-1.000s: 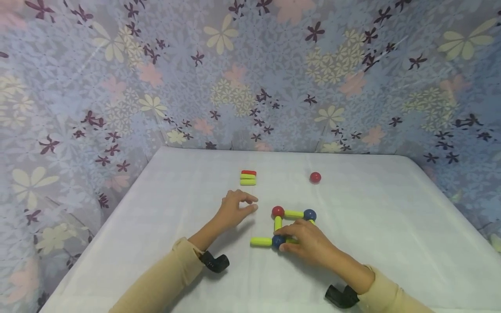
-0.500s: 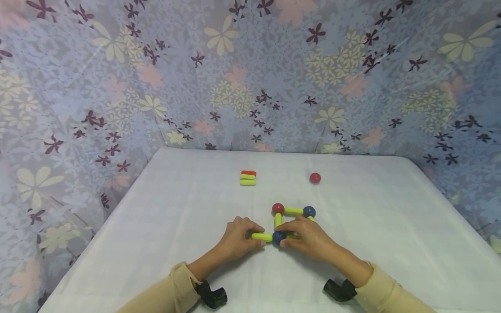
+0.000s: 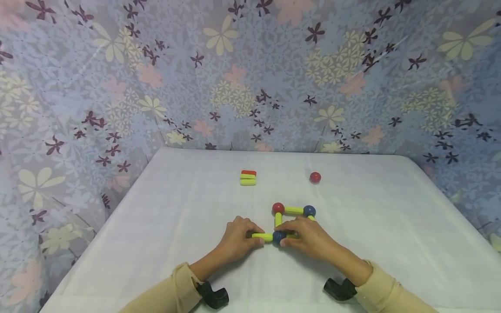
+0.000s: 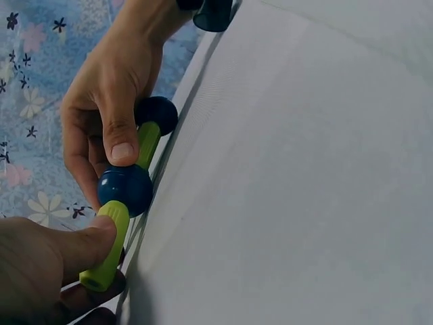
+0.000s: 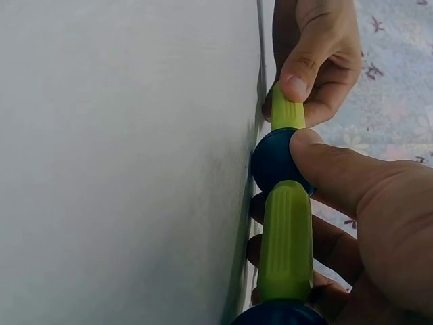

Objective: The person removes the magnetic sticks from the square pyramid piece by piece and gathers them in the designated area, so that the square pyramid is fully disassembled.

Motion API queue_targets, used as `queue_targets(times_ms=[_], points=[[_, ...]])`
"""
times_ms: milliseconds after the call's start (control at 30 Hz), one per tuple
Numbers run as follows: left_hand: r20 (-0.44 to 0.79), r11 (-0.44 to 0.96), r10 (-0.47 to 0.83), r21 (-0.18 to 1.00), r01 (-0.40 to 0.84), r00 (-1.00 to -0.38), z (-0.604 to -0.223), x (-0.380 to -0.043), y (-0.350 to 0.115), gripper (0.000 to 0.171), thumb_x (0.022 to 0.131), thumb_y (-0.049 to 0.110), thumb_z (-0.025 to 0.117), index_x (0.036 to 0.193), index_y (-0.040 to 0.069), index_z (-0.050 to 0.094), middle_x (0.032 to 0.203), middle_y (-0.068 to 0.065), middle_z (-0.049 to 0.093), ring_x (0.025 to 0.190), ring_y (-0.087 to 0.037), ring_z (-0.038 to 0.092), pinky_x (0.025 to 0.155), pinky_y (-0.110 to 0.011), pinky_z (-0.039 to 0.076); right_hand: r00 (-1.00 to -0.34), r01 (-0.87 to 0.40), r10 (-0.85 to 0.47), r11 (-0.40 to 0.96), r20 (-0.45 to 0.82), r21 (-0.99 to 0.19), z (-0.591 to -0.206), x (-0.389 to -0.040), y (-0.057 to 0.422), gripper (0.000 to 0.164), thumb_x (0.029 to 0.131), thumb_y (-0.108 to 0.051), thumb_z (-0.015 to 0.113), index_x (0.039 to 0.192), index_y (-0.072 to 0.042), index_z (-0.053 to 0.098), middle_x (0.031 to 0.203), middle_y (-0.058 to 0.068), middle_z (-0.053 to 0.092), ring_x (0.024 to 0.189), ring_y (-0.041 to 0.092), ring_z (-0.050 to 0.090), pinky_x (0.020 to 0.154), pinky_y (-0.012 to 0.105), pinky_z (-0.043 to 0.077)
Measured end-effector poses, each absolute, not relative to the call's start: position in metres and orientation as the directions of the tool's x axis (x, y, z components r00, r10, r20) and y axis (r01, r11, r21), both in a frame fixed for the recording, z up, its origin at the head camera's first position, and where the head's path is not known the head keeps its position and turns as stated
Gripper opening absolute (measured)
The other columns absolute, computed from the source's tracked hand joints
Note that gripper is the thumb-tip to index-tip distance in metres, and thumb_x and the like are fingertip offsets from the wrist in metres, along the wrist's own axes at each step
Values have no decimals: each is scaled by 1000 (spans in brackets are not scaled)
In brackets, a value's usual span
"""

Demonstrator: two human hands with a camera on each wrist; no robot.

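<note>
My left hand [image 3: 236, 240] pinches a ribbed yellow-green rod [image 3: 263, 237] between thumb and fingers; this rod touches a dark blue ball [image 3: 278, 238]. On that ball my right hand [image 3: 310, 238] has its thumb and fingers, holding it from the right. A frame of similar rods and balls extends behind: a red ball [image 3: 278, 208] at the far left corner, another blue ball [image 3: 309, 211] at the far right. In the right wrist view, a second yellow-green rod [image 5: 285, 240] runs from the held ball to a further blue ball [image 5: 281, 314]. My right hand partly covers the frame's right side.
One red rod [image 3: 248, 173] and two yellow-green rods [image 3: 248, 182] lie side by side farther back. A loose red ball [image 3: 315, 177] sits at the back right. White cloth covers the table [image 3: 188, 182]; a floral curtain [image 3: 250, 78] hangs behind it.
My left hand has come down toward me and taken hold of the left rod's free end. My right hand stays at the blue ball; the frame has shifted slightly away from me.
</note>
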State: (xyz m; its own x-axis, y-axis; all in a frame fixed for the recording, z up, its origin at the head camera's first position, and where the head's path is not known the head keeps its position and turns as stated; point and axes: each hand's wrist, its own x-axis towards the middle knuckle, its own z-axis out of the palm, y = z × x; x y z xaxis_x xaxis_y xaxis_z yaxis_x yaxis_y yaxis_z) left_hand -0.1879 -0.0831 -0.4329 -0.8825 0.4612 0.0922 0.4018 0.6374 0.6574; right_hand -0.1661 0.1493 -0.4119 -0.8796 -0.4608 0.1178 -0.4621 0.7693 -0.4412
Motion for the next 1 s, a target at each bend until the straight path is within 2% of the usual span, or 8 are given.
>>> queue_targets(times_ms=[200, 300, 467, 667, 833, 1000], points=[[101, 632, 445, 669, 392, -890, -428, -195, -96, 18, 80, 26, 73, 96, 18, 74, 89, 5, 65, 83, -10, 45, 72, -25, 36, -880, -463, -462, 776, 115, -427, -411, -166, 150, 32, 80, -34, 72, 110, -26, 69, 105, -12, 70, 89, 6, 55, 73, 24, 41], [110, 647, 417, 661, 380, -902, -426, -205, -100, 19, 80, 26, 73, 98, 18, 74, 88, 5, 61, 84, -11, 43, 72, -25, 35, -882, -459, -459, 778, 111, -428, -412, -166, 152, 32, 80, -34, 72, 111, -27, 68, 105, -12, 70, 89, 7, 55, 73, 23, 41], [150, 690, 353, 625, 365, -923, -430, -236, -102, 23, 82, 24, 71, 103, 16, 73, 91, 2, 61, 87, -13, 45, 75, -28, 35, -879, -459, -465, 766, 107, -450, -412, -166, 151, 32, 80, -34, 71, 111, -26, 69, 106, -11, 70, 88, 6, 54, 72, 21, 41], [180, 708, 259, 632, 314, -949, -435, -278, -97, 21, 83, 21, 71, 102, 11, 71, 91, -3, 63, 85, -16, 47, 73, -29, 37, -879, -458, -464, 760, 109, -461, -412, -165, 149, 32, 80, -33, 72, 111, -26, 69, 106, -10, 70, 87, 5, 54, 70, 20, 41], [174, 741, 230, 607, 288, -958, -439, -299, -90, 23, 82, 22, 72, 103, 14, 72, 90, -3, 57, 89, -18, 43, 76, -31, 34, -881, -455, -460, 762, 109, -461, -411, -165, 150, 32, 80, -33, 72, 110, -26, 69, 106, -10, 70, 87, 5, 53, 70, 20, 40], [189, 784, 212, 553, 282, -959, -442, -312, -79, 24, 82, 22, 71, 106, 17, 71, 99, -6, 58, 99, -23, 45, 85, -38, 36, -879, -458, -463, 760, 111, -461, -412, -165, 151, 32, 80, -34, 72, 110, -27, 69, 108, -10, 70, 88, 5, 53, 70, 20, 40]])
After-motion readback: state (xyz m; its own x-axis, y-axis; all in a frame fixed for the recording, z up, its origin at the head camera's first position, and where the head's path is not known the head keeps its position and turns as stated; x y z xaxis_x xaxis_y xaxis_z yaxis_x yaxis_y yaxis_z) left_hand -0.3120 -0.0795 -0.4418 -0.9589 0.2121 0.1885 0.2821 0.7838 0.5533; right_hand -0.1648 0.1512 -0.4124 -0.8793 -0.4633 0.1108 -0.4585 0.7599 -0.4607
